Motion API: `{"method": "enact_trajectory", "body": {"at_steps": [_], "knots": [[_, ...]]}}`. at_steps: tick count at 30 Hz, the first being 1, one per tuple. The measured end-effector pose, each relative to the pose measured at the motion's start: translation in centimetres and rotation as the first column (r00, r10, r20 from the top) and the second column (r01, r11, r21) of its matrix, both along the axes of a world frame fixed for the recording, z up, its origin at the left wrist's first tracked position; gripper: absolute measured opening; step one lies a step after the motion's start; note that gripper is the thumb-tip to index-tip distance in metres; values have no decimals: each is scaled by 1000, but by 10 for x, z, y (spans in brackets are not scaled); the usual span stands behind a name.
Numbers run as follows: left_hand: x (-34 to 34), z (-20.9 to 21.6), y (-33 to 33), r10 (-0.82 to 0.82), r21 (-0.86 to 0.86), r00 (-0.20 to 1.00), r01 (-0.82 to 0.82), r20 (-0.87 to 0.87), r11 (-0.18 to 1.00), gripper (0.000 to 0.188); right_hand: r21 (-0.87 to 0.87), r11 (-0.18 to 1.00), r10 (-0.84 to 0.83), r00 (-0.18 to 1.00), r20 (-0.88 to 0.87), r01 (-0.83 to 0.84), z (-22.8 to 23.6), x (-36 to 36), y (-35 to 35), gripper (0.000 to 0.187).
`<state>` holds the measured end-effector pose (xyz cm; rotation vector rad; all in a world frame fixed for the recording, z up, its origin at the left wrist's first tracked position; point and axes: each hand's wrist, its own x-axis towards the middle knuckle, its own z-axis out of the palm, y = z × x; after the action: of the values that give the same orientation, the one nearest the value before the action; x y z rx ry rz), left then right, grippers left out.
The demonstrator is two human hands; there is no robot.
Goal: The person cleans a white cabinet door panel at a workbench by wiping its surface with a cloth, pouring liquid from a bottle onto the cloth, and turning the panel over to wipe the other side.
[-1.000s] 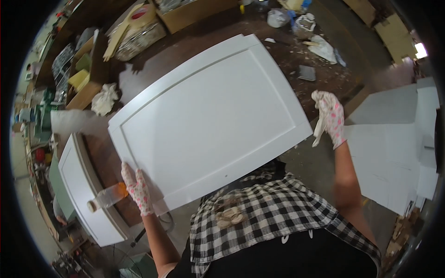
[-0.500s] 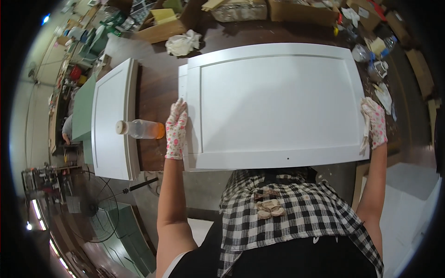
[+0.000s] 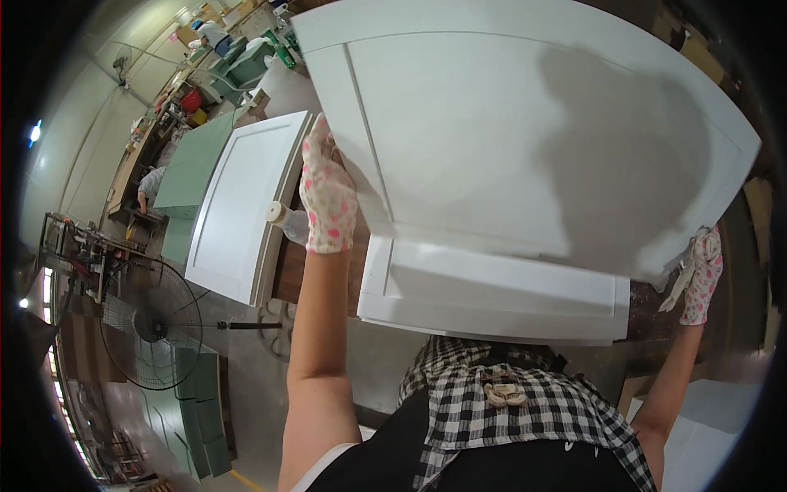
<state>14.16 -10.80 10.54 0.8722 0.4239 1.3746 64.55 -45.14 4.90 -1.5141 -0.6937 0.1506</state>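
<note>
A large white cabinet door (image 3: 492,123) is held up and tilted, with its recessed face toward me. My left hand (image 3: 329,193), in a flower-patterned glove, is closed on its left edge; part of the fingers is behind the panel. At its lower right edge, my right hand (image 3: 703,275) in a matching glove grips the door along with a crumpled whitish cloth (image 3: 680,289). Beneath lies another white cabinet door (image 3: 500,287) on the brown table. A bottle with a pale cap (image 3: 277,213) stands out partly from behind my left wrist.
Left of me, more white doors (image 3: 246,205) lie stacked near green panels (image 3: 193,164). A black fan (image 3: 152,325) stands on the floor at the lower left. Farther back, green bottles (image 3: 281,51) stand by the clutter, and a person's arm (image 3: 146,193) shows by a shelf.
The top door has been lifted off the one below and tilted up toward the far side, uncovering the lower door. Both my hands have moved with it, and my view has shifted.
</note>
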Motion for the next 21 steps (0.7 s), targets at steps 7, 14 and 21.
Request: {"method": "enact_trajectory", "body": {"at_steps": [7, 14, 21], "knots": [[1, -15, 0, -158, 72, 971, 147, 182, 987, 52, -297, 937, 1, 847, 532, 186, -56, 18, 3, 44], [-47, -62, -47, -208, -212, 978, 204, 5, 956, 79, -523, 850, 103, 957, 273, 58, -118, -13, -8, 40], [-81, -91, -60, -525, -492, 790, 336, -316, 803, 55, -584, 808, 78, 970, 230, 73, -129, -11, -55, 36]]}}
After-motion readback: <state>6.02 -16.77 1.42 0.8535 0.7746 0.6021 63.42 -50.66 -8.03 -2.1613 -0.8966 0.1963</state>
